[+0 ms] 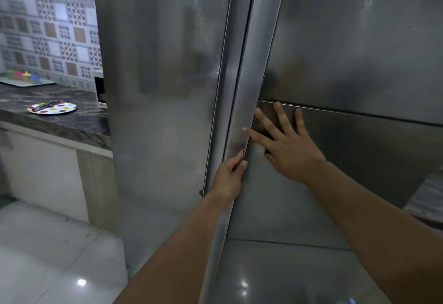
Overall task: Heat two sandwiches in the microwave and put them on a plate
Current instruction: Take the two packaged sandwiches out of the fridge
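Note:
A tall steel fridge (163, 87) with two doors fills the view. My left hand (229, 176) grips the edge of the right door (359, 51) at the centre seam, fingers curled round it. Flat on that door's panel lies my right hand (287, 145), fingers spread and straight. A white plate (68, 108) with coloured dots sits on the dark counter at the left, with black tongs (46, 105) lying across it. A white microwave (99, 87) peeks out behind the fridge's left side. No sandwiches are in view.
The dark stone counter (72, 126) runs along the left wall under patterned tiles. A tray with coloured lidded cups (21, 75) stands at its far end. White cabinets sit below, and a glossy white floor (48, 243) lies at lower left.

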